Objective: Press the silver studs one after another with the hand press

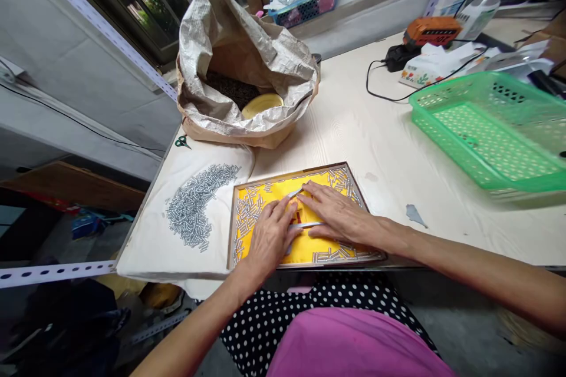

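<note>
A shallow brown-edged tray [232, 241] with a yellow bottom lies before me. Small silvery metal pieces [248, 212], resembling short coil springs, are scattered along its sides. My left hand [272, 230] and my right hand [338, 215] meet over the middle, fingers bent toward each other. Between the thumbs runs a thin silvery strip [307, 225]; a second strip [295, 192] shows at the index fingertips. Both hands seem closed on these strips, whose kind I cannot make out. A small red and orange patch shows between the palms. Left of the tray, a curved heap of similar metal pieces [194, 203] lies on white cloth [145, 247].
Behind the tray stands an open woven sack [247, 129] with dark contents and a yellow dish [263, 105]. Green scissors [182, 141] lie near the left edge. At right are a green basket [486, 179], an orange battery [432, 30] and a grey scrap [415, 215].
</note>
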### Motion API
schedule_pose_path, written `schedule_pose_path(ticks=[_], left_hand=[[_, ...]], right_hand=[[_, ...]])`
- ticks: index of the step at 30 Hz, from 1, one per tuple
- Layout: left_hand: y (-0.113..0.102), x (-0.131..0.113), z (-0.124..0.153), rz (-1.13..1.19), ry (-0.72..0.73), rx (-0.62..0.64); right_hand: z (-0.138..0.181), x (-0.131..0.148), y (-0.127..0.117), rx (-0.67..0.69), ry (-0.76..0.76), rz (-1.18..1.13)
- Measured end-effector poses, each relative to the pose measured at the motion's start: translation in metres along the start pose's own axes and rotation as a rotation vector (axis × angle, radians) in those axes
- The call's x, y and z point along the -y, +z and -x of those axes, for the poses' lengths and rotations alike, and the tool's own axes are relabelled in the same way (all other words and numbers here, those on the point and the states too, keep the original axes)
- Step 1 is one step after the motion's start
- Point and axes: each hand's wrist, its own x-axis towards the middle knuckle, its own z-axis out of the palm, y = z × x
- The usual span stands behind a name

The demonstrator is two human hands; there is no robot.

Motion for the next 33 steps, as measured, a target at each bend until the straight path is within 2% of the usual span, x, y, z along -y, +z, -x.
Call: schedule_pose_path(ticks=[2, 5, 9, 11, 14, 15, 17, 19, 22, 24, 26, 29, 33], left_hand=[[0.002, -0.011, 0.011, 0.018, 0.038, -0.030], [0.014, -0.033, 0.022, 0.056, 0.048, -0.025], [0.029, -0.051, 0.024, 0.088, -0.006, -0.071], [0.029, -0.051, 0.024, 0.112, -0.008, -0.081], [0.021, -0.043, 0.029, 0.161, -0.008, -0.135], [0.016, -0.038, 0.032, 0.157, -0.053, -0.177], [0.004, -0.029, 0.038, 0.077, -0.243, -0.240], [-0.008, -0.019, 0.038, -0.038, -0.486, -0.166], [-0.021, -0.009, 0.029, -0.024, -0.749, 0.171], [-0.025, -0.003, 0.021, 0.084, -0.830, 0.351], [-0.027, 0.003, 0.017, 0.158, -0.845, 0.437], [-0.029, 0.011, 0.022, 0.137, -0.769, 0.432], [-0.034, 0.016, 0.038, -0.011, -0.628, 0.297]], right_hand=[[-0.001, -0.001, -0.001, -0.023, -0.020, -0.010], [-0.016, -0.006, -0.001, -0.013, 0.043, 0.052], [-0.056, -0.021, -0.002, 0.142, 0.023, 0.101], [-0.071, -0.027, -0.003, 0.183, 0.023, 0.098], [-0.068, -0.030, -0.006, 0.099, 0.096, 0.058], [-0.061, -0.028, -0.007, 0.064, 0.113, 0.025], [-0.041, -0.021, -0.009, 0.047, 0.092, -0.074], [-0.020, -0.012, -0.010, 0.132, 0.018, -0.189], [0.001, 0.000, -0.004, 0.257, -0.001, -0.204], [0.007, 0.004, 0.004, 0.256, 0.016, -0.156], [0.008, 0.005, 0.013, 0.201, 0.024, -0.139], [0.011, 0.003, 0.022, 0.112, 0.006, -0.171], [0.017, -0.001, 0.025, 0.082, 0.021, -0.176]])
